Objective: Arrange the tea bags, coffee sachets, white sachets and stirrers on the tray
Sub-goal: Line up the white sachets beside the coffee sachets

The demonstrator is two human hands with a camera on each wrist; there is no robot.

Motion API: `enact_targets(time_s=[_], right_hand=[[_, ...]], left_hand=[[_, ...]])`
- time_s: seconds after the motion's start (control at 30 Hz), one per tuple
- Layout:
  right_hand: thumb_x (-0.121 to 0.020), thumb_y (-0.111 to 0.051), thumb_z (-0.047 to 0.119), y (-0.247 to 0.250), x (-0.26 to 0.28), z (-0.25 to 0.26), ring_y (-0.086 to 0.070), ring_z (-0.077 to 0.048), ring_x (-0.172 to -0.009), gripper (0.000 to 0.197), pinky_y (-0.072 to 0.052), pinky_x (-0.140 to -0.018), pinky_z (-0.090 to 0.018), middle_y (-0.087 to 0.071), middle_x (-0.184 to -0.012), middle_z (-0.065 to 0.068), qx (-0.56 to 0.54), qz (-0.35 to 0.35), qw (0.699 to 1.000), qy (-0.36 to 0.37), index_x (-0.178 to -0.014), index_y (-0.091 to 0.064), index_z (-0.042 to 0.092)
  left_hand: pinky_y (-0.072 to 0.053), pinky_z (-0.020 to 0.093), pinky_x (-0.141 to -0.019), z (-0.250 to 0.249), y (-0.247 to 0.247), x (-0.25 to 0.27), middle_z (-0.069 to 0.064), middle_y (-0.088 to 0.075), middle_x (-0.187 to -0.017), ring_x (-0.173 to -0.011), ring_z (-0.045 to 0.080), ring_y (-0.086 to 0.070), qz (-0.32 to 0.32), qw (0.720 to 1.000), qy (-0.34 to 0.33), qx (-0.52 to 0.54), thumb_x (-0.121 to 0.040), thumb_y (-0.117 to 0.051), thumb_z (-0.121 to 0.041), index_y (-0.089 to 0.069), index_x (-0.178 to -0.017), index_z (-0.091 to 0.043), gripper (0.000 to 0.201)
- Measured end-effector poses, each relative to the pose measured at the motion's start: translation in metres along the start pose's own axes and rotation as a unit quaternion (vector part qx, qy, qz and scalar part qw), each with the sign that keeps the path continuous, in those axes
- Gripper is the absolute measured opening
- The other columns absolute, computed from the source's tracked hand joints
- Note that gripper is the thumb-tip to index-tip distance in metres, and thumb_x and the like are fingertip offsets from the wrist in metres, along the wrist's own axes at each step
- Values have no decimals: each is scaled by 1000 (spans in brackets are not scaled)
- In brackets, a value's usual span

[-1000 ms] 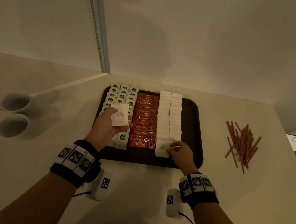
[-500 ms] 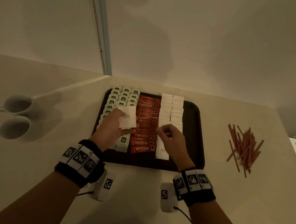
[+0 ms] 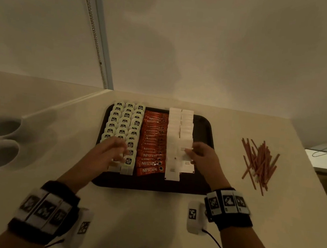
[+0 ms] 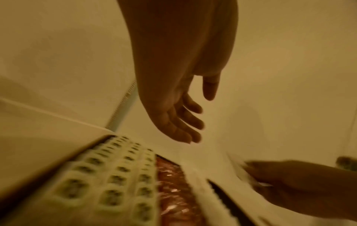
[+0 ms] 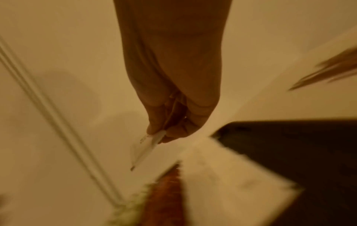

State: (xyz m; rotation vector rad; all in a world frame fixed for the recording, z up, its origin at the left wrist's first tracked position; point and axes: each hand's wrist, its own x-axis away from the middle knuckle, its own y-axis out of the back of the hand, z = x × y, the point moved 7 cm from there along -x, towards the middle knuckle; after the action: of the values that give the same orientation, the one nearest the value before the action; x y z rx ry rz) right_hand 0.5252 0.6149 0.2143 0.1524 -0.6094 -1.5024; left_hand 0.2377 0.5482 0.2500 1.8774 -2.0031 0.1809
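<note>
Fingers (image 5: 154, 130) of the right hand (image 3: 201, 160) pinch one thin white sachet (image 5: 148, 146) by its edge, held over the near end of the white rows; fingers (image 4: 185, 122) of the left hand (image 3: 107, 154) are straight and slightly spread, holding nothing, above the near tea bags.

One dark, rounded-corner tray (image 3: 202, 126) sits on the pale worktop (image 3: 148, 223); on it, from left to right, run three columns of tea bags (image 3: 124, 119), one column of coffee sachets (image 3: 153, 135) and two columns of white sachets (image 3: 178, 125), each overlapped like tiles from far to near; the exact number in each column is too blurred to count, though eight or so tea bags show in the left one before the hand covers it.

The tea bags are pale green-white envelopes with rounded tops and a small dark square label; the coffee sachets are glossy orange-red strips printed NESCAFE in white; the white sachets are flat matt paper squares with tiny dark lettering; the right strip of the tray is bare.

Stirrers (image 3: 259, 164), thin reddish-brown sticks, lie in a loose crossed heap on the worktop, right of the tray and well apart from it; their number cannot be told.

Two white cups (image 3: 3, 139) stand left of the tray, one behind the other.
</note>
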Motion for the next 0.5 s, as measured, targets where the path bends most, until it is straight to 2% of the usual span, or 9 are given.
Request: enact_targets(time_s=[0.1,0.13,0.2,0.33,0.43,0.5], right_hand=[[-89,-62,20,17,-2,-62,-62,-19,-94,18,-54,-85,-38,-65,-103,-2,113,-21,991,-65,-106,-61,15],[-88,-62,20,18,-1,-75,-61,-20,-97,21,-52,-89,-40,-65,-107,-4,139,-13,987,-79,-108,-61,14],[-87,-64,20,13,1,-91,-59,-21,-99,25,-51,-91,-39,-63,-108,-5,171,5,980,-98,-110,-60,11],[-86,-66,21,0,2,-98,-58,-16,-95,25,-51,-91,-35,-63,-104,-3,162,4,981,-107,-108,-59,13],[-85,-67,19,0,0,-95,-55,-11,-88,25,-46,-83,-23,-60,-95,1,173,-20,979,-102,-107,-60,11],[-84,-68,18,-1,1,-94,-56,-12,-87,26,-42,-77,-19,-57,-91,2,182,-30,978,-101,-106,-59,10]], left_hand=[[-48,33,-73,39,30,20,7,-67,-91,-86,27,-62,-24,998,40,-48,-96,-46,-5,-61,-95,-10,16],[-46,36,-73,52,39,27,10,-67,-91,-85,30,-61,-36,996,53,-57,-96,-45,-3,-60,-95,-8,16],[-43,36,-73,76,55,41,14,-66,-92,-84,34,-60,-59,993,85,-53,-96,-44,0,-59,-96,-5,16],[-42,36,-72,120,81,61,19,-66,-94,-79,36,-59,-97,984,146,-26,-97,-44,0,-60,-93,-7,18],[-40,35,-69,139,90,69,22,-65,-95,-77,35,-58,-110,980,167,-17,-96,-44,2,-60,-93,-5,18],[-40,34,-69,145,91,72,21,-65,-93,-76,34,-58,-115,978,174,-12,-96,-44,3,-60,-94,-3,17]])
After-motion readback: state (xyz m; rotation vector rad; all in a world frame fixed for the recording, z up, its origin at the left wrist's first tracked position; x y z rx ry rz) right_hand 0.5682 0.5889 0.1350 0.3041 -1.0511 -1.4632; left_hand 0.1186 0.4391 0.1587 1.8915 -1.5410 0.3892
